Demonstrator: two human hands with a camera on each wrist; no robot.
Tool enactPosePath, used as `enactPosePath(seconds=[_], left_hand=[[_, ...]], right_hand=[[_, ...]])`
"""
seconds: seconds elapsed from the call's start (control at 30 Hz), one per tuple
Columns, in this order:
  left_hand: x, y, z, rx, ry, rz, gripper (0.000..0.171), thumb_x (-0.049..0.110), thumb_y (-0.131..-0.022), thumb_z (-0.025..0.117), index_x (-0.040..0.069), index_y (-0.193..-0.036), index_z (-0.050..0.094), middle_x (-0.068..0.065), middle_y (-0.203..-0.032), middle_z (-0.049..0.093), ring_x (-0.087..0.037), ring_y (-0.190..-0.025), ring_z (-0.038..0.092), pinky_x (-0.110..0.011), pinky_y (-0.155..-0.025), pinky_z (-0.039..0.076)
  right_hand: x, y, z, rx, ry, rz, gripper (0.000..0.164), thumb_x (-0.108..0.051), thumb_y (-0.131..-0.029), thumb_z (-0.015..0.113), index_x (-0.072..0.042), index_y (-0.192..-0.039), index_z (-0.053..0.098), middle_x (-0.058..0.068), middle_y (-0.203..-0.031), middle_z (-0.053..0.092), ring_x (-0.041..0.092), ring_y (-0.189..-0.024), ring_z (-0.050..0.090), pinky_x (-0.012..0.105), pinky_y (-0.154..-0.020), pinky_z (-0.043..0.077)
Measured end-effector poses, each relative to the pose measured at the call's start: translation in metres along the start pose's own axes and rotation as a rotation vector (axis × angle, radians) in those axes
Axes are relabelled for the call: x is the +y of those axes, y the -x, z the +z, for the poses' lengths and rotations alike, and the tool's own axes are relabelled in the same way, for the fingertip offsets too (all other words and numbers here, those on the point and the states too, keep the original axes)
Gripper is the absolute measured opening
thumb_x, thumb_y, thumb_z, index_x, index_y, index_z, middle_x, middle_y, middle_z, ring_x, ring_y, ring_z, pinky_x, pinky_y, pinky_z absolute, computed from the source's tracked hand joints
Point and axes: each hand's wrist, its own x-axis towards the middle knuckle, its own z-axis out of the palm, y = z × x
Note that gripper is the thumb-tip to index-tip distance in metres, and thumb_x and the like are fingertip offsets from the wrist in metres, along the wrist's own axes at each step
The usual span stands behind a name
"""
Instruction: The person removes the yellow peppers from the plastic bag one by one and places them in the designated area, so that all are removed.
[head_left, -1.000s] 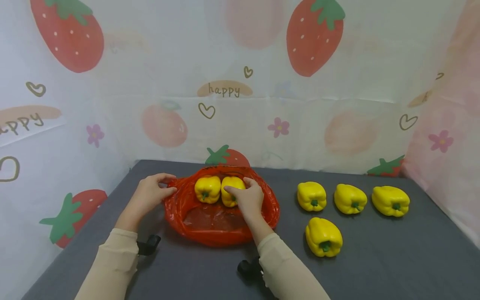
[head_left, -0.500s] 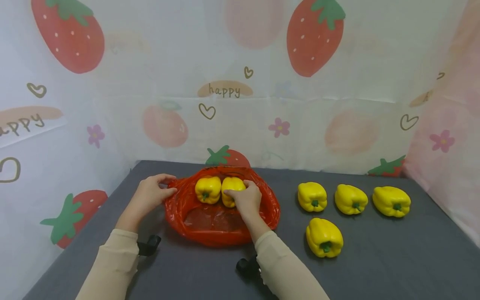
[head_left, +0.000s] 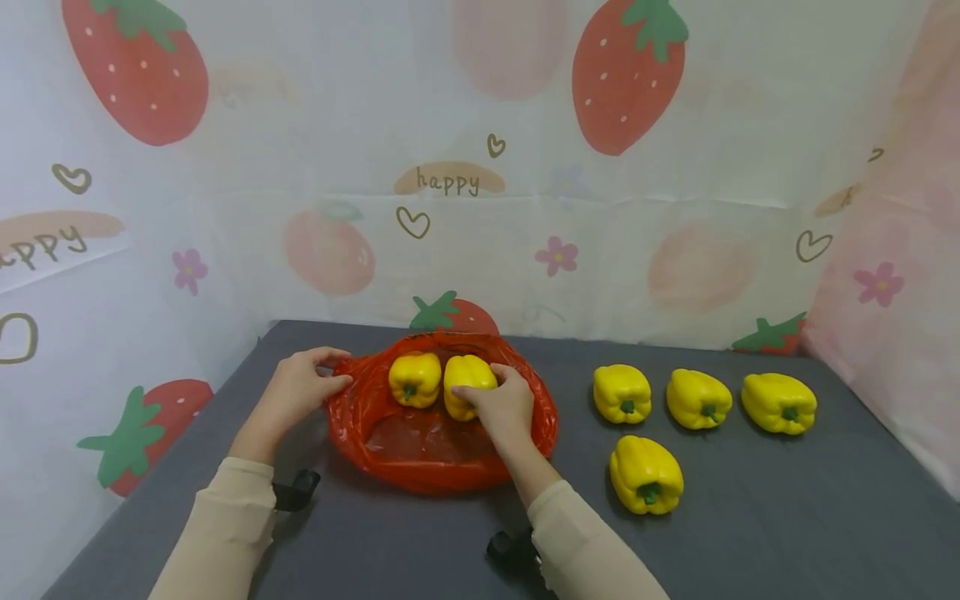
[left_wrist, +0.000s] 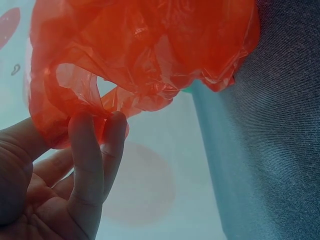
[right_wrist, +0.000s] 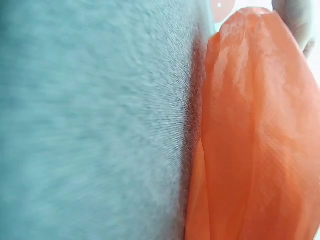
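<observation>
A red plastic bag [head_left: 442,479] lies with its mouth spread wide on the table. Its left rim is pinched by my left hand [head_left: 296,392]; the left wrist view shows the fingertips [left_wrist: 84,135] on the thin plastic near a handle hole. Inside sit two yellow bell peppers: the left one [head_left: 415,379] stands free, with its green stem toward me. My right hand [head_left: 506,408] reaches over the right rim and grips the other bell pepper [head_left: 463,383] between thumb and fingers, partly covering it. In the right wrist view the bag's outer wall [right_wrist: 260,135] hides most of that hand.
Right of the bag, three yellow bell peppers stand in a row: one near it [head_left: 622,393], one in the middle [head_left: 698,398], one at the far right [head_left: 780,403]. Another bell pepper [head_left: 646,475] sits in front of them. A printed cloth [head_left: 600,250] backs the grey table [head_left: 787,517].
My right hand has shifted slightly right with the bell pepper it grips, and a gap has opened between the two bell peppers in the bag. My left hand stays at the rim.
</observation>
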Motion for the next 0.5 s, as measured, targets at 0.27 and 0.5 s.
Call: enactPosePath(seconds=[0.27,0.5], left_hand=[[0.002,0.001,0.0,0.0,0.0,-0.004,0.046,0.022,-0.097,0.064,0.002,-0.137,0.056,-0.024,-0.129,0.062,-0.029,-0.098,0.067,-0.031,-0.072,0.06],[0.002,0.001,0.0,0.002,0.0,-0.005,0.046,0.023,-0.097,0.064,0.002,-0.137,0.056,-0.024,-0.129,0.062,-0.031,-0.101,0.067,-0.032,-0.073,0.06]], right_hand=[[-0.002,0.007,-0.019,-0.065,-0.034,-0.036,0.07,-0.025,-0.074,0.088,0.0,-0.133,0.059,0.016,-0.127,0.066,0.029,-0.11,0.064,0.043,-0.096,0.056],[-0.008,0.012,-0.043,-0.133,-0.083,0.0,0.073,-0.026,-0.077,0.086,-0.002,-0.139,0.055,0.015,-0.135,0.062,0.028,-0.116,0.061,0.043,-0.098,0.055]])
